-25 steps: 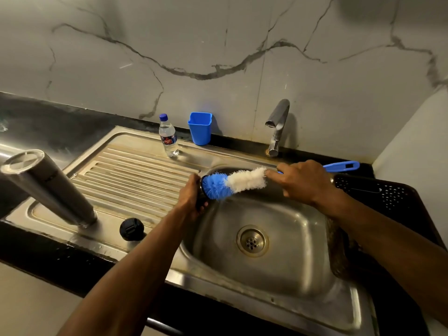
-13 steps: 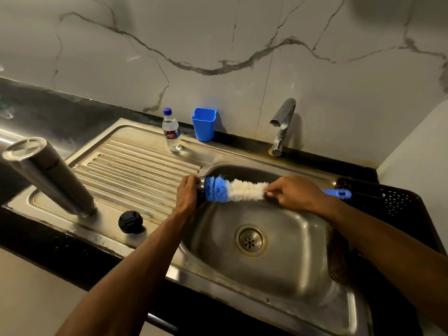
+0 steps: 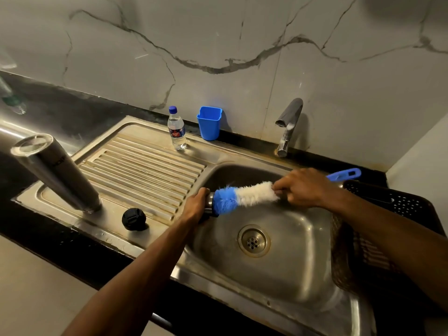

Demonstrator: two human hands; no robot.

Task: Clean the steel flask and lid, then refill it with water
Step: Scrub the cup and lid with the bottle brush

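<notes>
The steel flask [image 3: 55,173] stands upside down and leaning on the drainboard at the left. Near it lies a round black cap [image 3: 133,218]. Over the basin's left edge my left hand [image 3: 195,206] grips a small lid [image 3: 209,202] with a steel rim, mostly hidden by my fingers. The blue tip of a blue-and-white bottle brush [image 3: 247,195] is pressed into that lid. My right hand [image 3: 305,187] grips the brush just behind the white bristles, and the blue handle sticks out past it to the right.
The steel sink basin [image 3: 291,263] with its drain lies below my hands. A tap [image 3: 288,124] stands behind the basin with no water running. A small water bottle [image 3: 177,129] and a blue plastic cup [image 3: 209,122] stand at the back. A black perforated basket [image 3: 400,202] sits at the right.
The brush handle dipped level half a second ago and now tilts up at the right again. Both hands keep their hold, and the blue tip stays in the lid.
</notes>
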